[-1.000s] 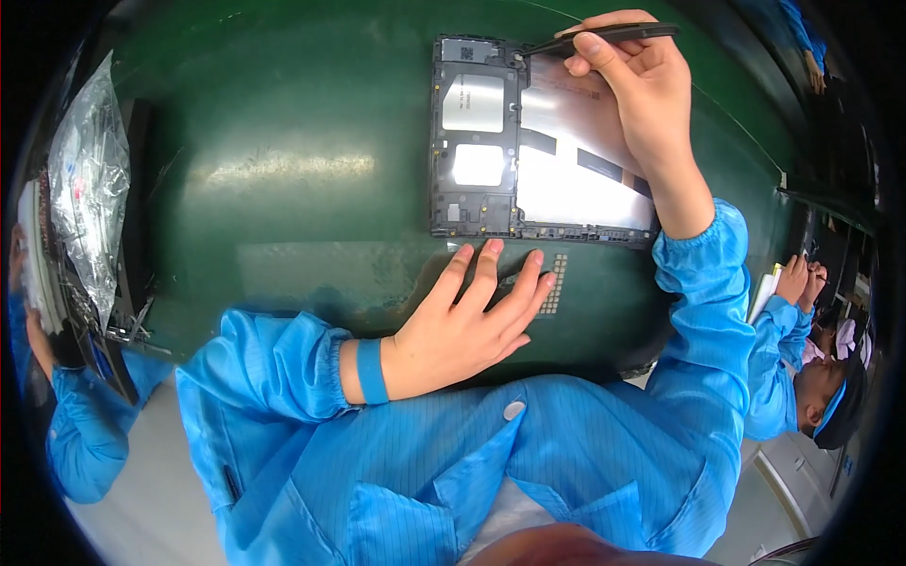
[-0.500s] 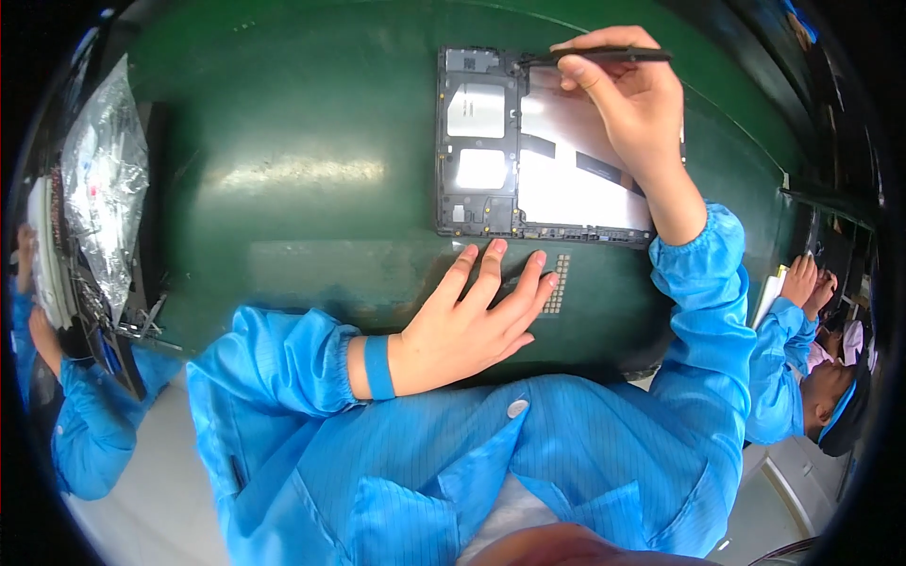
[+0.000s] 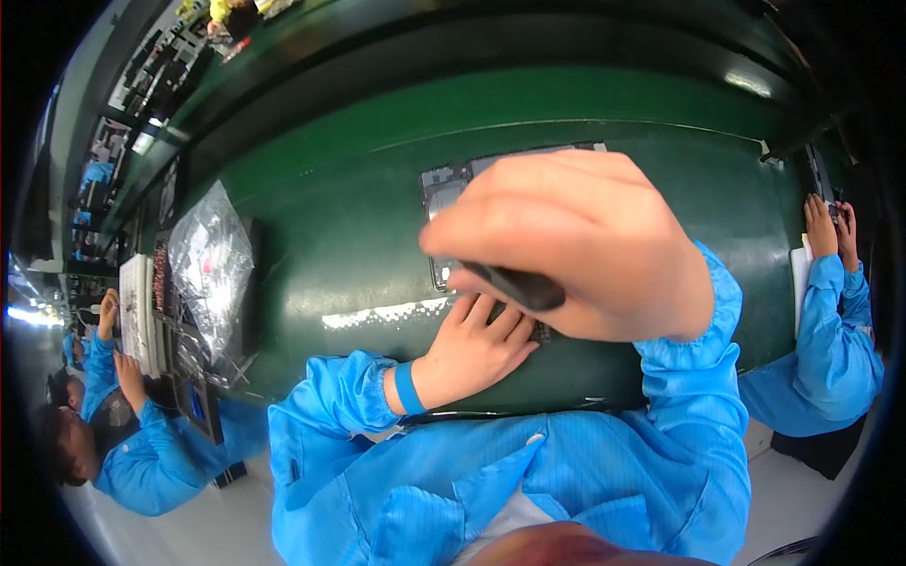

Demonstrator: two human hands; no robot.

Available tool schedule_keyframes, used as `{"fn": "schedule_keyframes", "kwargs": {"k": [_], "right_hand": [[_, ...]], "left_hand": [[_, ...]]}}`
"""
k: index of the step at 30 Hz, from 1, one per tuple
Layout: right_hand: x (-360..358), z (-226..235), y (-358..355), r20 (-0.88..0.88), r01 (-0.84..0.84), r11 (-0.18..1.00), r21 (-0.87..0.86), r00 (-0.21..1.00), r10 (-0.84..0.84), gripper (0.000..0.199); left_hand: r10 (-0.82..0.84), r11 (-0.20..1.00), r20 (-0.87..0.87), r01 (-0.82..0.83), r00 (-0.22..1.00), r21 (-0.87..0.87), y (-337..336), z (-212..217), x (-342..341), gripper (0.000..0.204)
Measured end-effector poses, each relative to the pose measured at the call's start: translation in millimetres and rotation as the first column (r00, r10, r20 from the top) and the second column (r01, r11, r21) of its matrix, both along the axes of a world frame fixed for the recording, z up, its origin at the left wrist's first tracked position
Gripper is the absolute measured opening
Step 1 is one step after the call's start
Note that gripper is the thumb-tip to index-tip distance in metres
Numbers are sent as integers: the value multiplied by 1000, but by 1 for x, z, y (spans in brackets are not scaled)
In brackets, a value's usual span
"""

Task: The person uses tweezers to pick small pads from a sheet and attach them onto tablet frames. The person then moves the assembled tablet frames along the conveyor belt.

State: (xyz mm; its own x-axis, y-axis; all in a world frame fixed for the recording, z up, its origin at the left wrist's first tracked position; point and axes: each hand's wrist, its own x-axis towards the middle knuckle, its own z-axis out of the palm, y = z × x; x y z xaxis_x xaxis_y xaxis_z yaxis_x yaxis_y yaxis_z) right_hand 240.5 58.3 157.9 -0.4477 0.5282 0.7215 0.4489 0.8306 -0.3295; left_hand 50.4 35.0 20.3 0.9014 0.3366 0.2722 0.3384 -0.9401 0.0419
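Observation:
My right hand (image 3: pixel 585 241) is raised close in front of the view, closed around black tweezers (image 3: pixel 527 287), blurred by motion. Behind it lies a black tablet frame (image 3: pixel 439 179); most of it is hidden, with only its left side and far edge showing. My left hand (image 3: pixel 477 351), a blue band round its wrist, rests on the green table by the frame's near edge. Its fingers are stretched out and spread, with the tips partly covered by the right hand. A small strip of square pads (image 3: pixel 544 332) peeks out beside the left fingers.
A clear plastic bag (image 3: pixel 212 269) lies on dark things at the left, near a white stack (image 3: pixel 137 311). Co-workers in blue sit at both sides; one person's hands (image 3: pixel 830 224) are at the right. A dark ledge (image 3: pixel 453 90) runs along the table's far side.
My right hand has lifted off the tablet frame's far part and come nearer the view and leftward with the tweezers. The view has tilted up; my left hand stays by the frame's near edge.

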Motion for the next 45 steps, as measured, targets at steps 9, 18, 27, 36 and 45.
{"fn": "schedule_keyframes", "kwargs": {"k": [9,18,27,36,45], "right_hand": [[13,1,-38,216,92,996,-7,972,-89,15],[35,-1,-46,521,85,994,-62,853,-41,19],[41,0,-48,576,81,991,-108,817,-4,22],[33,14,-48,530,96,964,-247,846,52,23],[28,3,-37,490,27,939,-342,858,154,22]], "left_hand": [[-123,946,302,203,945,-253,1,19,20,30],[-200,957,167,230,965,-178,30,11,76,31],[-204,973,31,206,978,-104,44,18,74,33],[-95,968,-31,100,995,231,153,22,4,18],[775,631,-8,-775,631,41,217,-24,-91,43]]}}
